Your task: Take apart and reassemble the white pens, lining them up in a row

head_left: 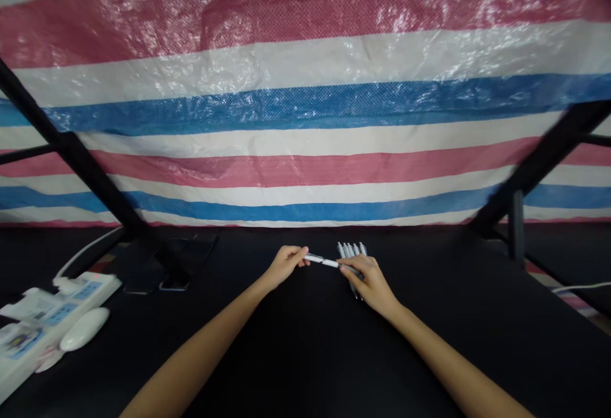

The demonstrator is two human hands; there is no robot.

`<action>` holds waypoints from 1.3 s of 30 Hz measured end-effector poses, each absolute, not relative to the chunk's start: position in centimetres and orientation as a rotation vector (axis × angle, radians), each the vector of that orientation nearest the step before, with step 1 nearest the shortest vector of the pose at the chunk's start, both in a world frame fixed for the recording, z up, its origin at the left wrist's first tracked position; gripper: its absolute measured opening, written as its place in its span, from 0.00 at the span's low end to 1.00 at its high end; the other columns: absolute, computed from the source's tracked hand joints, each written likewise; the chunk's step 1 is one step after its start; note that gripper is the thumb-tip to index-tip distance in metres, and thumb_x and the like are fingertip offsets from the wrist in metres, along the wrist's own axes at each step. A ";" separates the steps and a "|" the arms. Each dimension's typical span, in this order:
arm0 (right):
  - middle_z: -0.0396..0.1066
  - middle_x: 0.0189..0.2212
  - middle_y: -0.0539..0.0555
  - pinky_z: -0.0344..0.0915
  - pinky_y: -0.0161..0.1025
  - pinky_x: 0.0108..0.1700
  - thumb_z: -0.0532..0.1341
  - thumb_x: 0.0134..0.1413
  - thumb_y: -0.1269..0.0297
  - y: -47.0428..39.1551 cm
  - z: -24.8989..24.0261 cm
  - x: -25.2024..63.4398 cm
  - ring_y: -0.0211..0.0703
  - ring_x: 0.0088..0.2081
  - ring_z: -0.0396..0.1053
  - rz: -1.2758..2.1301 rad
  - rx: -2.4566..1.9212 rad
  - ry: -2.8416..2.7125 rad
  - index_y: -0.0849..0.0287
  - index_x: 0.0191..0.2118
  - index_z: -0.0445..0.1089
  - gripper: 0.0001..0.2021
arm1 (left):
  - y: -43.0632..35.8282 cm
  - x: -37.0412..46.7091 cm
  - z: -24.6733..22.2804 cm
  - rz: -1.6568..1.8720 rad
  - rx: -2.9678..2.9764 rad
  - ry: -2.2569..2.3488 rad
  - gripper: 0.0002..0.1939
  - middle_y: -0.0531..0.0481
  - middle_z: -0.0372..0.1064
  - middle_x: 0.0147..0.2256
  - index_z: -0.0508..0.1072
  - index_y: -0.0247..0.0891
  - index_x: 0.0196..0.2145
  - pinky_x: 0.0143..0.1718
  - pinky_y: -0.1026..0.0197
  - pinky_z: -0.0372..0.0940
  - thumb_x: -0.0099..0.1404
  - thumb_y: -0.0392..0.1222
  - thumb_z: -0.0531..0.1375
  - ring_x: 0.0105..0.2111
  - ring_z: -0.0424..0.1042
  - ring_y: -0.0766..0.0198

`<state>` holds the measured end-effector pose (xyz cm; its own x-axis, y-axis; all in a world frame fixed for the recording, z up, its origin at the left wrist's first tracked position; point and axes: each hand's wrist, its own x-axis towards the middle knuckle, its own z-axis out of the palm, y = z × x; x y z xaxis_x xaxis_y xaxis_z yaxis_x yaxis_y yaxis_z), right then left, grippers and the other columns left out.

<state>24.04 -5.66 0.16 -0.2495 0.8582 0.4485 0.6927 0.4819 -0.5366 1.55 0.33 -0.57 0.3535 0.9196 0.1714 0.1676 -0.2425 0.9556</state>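
Note:
A white and grey pen [329, 263] is stretched sideways between my two hands above the black table. My left hand [287, 264] pinches its left end between thumb and fingers. At the other end, my right hand [367, 281] closes on the darker grey part. Just behind and beneath my right hand, several similar pens [351, 250] lie side by side in a row. Their upper ends show beyond my fingers and a few tips stick out below; my right hand covers their middles.
To the left are a white power strip [62, 316] with plugs, a white mouse-shaped object [84, 329], and dark phone-like devices [174, 278]. Black metal bars [102, 173] slant down at left and right. Striped plastic sheeting [305, 170] hangs behind the black table [286, 354].

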 end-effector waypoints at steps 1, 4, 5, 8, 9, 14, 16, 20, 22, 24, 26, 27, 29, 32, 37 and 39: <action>0.76 0.35 0.54 0.60 0.45 0.43 0.51 0.60 0.55 -5.6 0.1 24.1 0.48 0.38 0.70 0.300 -1.279 -2.021 0.54 0.41 0.73 0.16 | 0.4 1.5 -0.6 0.988 1.669 0.983 0.24 0.49 0.70 0.21 0.67 0.35 0.16 0.30 0.63 0.57 0.62 0.53 0.53 0.24 0.66 0.66; 0.76 0.34 0.54 0.60 0.44 0.44 0.51 0.60 0.55 -5.6 0.0 24.1 0.47 0.37 0.70 0.303 -1.282 -2.024 0.54 0.41 0.73 0.16 | 0.5 1.4 -0.7 0.985 1.693 0.993 0.23 0.49 0.70 0.21 0.68 0.35 0.17 0.30 0.64 0.57 0.62 0.53 0.53 0.24 0.65 0.66; 0.76 0.34 0.54 0.60 0.44 0.44 0.51 0.60 0.55 -5.6 0.0 24.1 0.47 0.37 0.70 0.303 -1.282 -2.023 0.55 0.41 0.73 0.16 | 0.5 1.4 -0.8 0.984 1.704 1.000 0.23 0.49 0.69 0.21 0.68 0.35 0.17 0.30 0.64 0.57 0.62 0.53 0.53 0.24 0.65 0.66; 0.76 0.34 0.54 0.59 0.44 0.44 0.51 0.61 0.54 -5.6 0.0 24.0 0.47 0.37 0.70 0.305 -1.280 -2.016 0.55 0.41 0.73 0.16 | 0.5 1.3 -0.8 0.982 1.731 1.011 0.24 0.49 0.69 0.21 0.67 0.35 0.17 0.30 0.63 0.57 0.62 0.54 0.53 0.24 0.65 0.66; 0.75 0.33 0.54 0.59 0.45 0.45 0.50 0.61 0.54 -5.7 0.1 24.0 0.46 0.37 0.70 0.311 -1.281 -2.016 0.55 0.41 0.73 0.17 | 0.5 1.3 -0.7 0.983 1.741 1.010 0.24 0.49 0.69 0.21 0.67 0.35 0.16 0.30 0.63 0.57 0.62 0.54 0.52 0.24 0.65 0.65; 0.73 0.26 0.53 0.59 0.44 0.43 0.46 0.63 0.54 -5.8 0.4 23.9 0.45 0.33 0.69 0.356 -1.305 -2.039 0.56 0.40 0.72 0.19 | 0.2 1.3 -0.2 0.965 1.776 1.009 0.25 0.48 0.70 0.23 0.65 0.36 0.16 0.32 0.63 0.57 0.62 0.55 0.52 0.26 0.66 0.64; 0.73 0.27 0.53 0.59 0.44 0.43 0.45 0.63 0.54 -5.8 0.6 23.9 0.45 0.33 0.69 0.358 -1.311 -2.052 0.56 0.39 0.72 0.20 | 0.2 1.3 -0.1 0.961 1.789 0.995 0.25 0.48 0.70 0.23 0.65 0.36 0.16 0.32 0.63 0.58 0.62 0.55 0.52 0.27 0.66 0.64; 0.72 0.26 0.52 0.60 0.44 0.42 0.44 0.64 0.54 -5.7 0.8 23.9 0.44 0.32 0.69 0.353 -1.328 -2.068 0.56 0.35 0.72 0.21 | 0.1 1.3 0.0 0.977 1.828 0.949 0.24 0.49 0.69 0.24 0.66 0.36 0.16 0.31 0.63 0.57 0.62 0.55 0.52 0.27 0.65 0.64; 0.72 0.26 0.52 0.60 0.43 0.42 0.44 0.64 0.54 -5.7 0.8 24.0 0.44 0.32 0.69 0.356 -1.323 -2.061 0.56 0.33 0.72 0.22 | 0.1 1.3 0.0 0.986 1.839 0.951 0.24 0.49 0.68 0.23 0.67 0.35 0.17 0.29 0.64 0.56 0.62 0.55 0.53 0.25 0.63 0.66; 0.72 0.26 0.52 0.61 0.42 0.43 0.45 0.63 0.53 -5.7 0.7 24.0 0.44 0.32 0.69 0.349 -1.315 -2.035 0.56 0.35 0.72 0.20 | 0.1 1.4 0.0 0.991 1.822 0.970 0.23 0.50 0.67 0.22 0.68 0.35 0.18 0.27 0.64 0.55 0.61 0.55 0.53 0.23 0.61 0.67; 0.71 0.25 0.51 0.61 0.42 0.42 0.49 0.61 0.52 -5.7 0.6 24.0 0.44 0.31 0.69 0.324 -1.319 -1.992 0.55 0.39 0.71 0.17 | 0.1 1.4 0.0 0.999 1.769 0.986 0.21 0.51 0.66 0.21 0.70 0.35 0.21 0.26 0.65 0.55 0.60 0.54 0.55 0.22 0.62 0.67; 0.70 0.24 0.50 0.62 0.41 0.42 0.51 0.59 0.51 -5.6 0.5 24.1 0.43 0.31 0.69 0.308 -1.321 -1.973 0.55 0.41 0.70 0.16 | 0.1 1.5 0.0 1.003 1.736 0.990 0.20 0.51 0.66 0.20 0.71 0.34 0.22 0.27 0.65 0.56 0.60 0.54 0.55 0.23 0.63 0.67; 0.70 0.23 0.49 0.62 0.41 0.40 0.55 0.56 0.51 -5.6 0.2 24.1 0.43 0.29 0.68 0.282 -1.318 -1.945 0.56 0.41 0.69 0.16 | 0.1 1.5 0.0 1.008 1.684 0.993 0.18 0.51 0.67 0.21 0.71 0.34 0.24 0.28 0.64 0.58 0.59 0.53 0.56 0.23 0.64 0.67; 0.73 0.28 0.51 0.61 0.43 0.42 0.56 0.56 0.52 -5.4 -0.3 24.3 0.44 0.32 0.70 0.270 -1.298 -1.932 0.55 0.36 0.70 0.13 | 0.1 1.4 -0.1 0.998 1.661 0.987 0.16 0.51 0.68 0.22 0.71 0.34 0.25 0.28 0.65 0.58 0.59 0.51 0.58 0.23 0.64 0.67; 0.75 0.30 0.53 0.61 0.44 0.43 0.55 0.57 0.52 -5.3 -0.4 24.4 0.46 0.35 0.71 0.303 -1.309 -1.933 0.55 0.35 0.72 0.14 | 0.1 1.4 -0.1 0.973 1.606 0.937 0.14 0.48 0.72 0.27 0.71 0.34 0.28 0.31 0.64 0.60 0.58 0.49 0.59 0.26 0.67 0.67; 0.74 0.26 0.52 0.60 0.44 0.43 0.53 0.59 0.53 -5.4 0.0 24.4 0.46 0.33 0.71 0.339 -1.323 -1.945 0.55 0.35 0.72 0.15 | 0.0 1.4 -0.1 0.956 1.593 0.907 0.13 0.47 0.73 0.28 0.72 0.34 0.32 0.32 0.63 0.61 0.58 0.49 0.60 0.27 0.68 0.66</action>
<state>24.35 -5.44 0.00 -0.1881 0.8831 0.4297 0.6854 0.4314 -0.5866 1.37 0.04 -0.09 0.3997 0.9058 0.1405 0.0928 -0.1925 0.9769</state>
